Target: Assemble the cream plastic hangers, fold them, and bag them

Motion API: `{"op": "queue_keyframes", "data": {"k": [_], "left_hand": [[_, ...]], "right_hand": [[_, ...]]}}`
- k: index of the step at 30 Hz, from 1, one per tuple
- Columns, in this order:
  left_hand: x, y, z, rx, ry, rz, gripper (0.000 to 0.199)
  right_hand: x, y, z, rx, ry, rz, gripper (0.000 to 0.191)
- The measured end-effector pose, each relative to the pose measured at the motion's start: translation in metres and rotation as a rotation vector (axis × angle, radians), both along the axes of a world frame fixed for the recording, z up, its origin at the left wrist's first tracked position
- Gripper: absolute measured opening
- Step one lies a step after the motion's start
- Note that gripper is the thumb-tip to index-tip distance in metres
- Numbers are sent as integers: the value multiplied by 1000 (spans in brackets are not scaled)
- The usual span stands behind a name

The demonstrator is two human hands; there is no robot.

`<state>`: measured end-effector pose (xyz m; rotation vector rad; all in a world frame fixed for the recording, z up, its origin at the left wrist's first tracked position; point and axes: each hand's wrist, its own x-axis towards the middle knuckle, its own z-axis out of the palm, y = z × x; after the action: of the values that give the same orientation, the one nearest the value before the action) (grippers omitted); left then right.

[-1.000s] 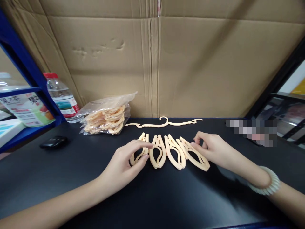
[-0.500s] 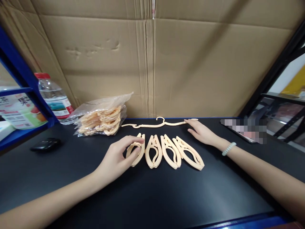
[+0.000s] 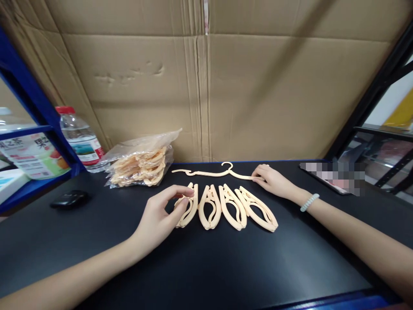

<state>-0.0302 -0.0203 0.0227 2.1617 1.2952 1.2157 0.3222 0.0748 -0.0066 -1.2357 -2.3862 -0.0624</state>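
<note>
An unfolded cream hanger [image 3: 213, 173] lies across the back of the black table, its hook pointing up. My right hand [image 3: 271, 181] has its fingers closed on the hanger's right end. Several folded hangers are lined up in front: a leftmost one [image 3: 193, 209], then a second [image 3: 203, 213], a third [image 3: 225, 202] and a rightmost one [image 3: 269, 221]. My left hand [image 3: 163, 215] is beside and partly over the leftmost folded hanger, thumb and fingers apart, with nothing held between them.
A clear bag of folded hangers [image 3: 138, 168] sits at the back left, near a water bottle [image 3: 84, 144] and a black mouse [image 3: 70, 199]. A phone-like flat object [image 3: 332, 178], partly blurred, lies at the right. Cardboard [image 3: 290, 99] stands behind the table [image 3: 206, 267].
My right hand's fingers have closed on the hanger's right end, which has shifted slightly right and towards me. My left hand stays in nearly the same place, still apart.
</note>
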Motion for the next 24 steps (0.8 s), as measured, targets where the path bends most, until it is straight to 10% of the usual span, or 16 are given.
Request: {"op": "queue_keyframes", "data": {"k": [24], "left_hand": [[1,1,10,-436,-466,-28,50]], "right_hand": [[-9,-46,35,206,317,-184,15]]}}
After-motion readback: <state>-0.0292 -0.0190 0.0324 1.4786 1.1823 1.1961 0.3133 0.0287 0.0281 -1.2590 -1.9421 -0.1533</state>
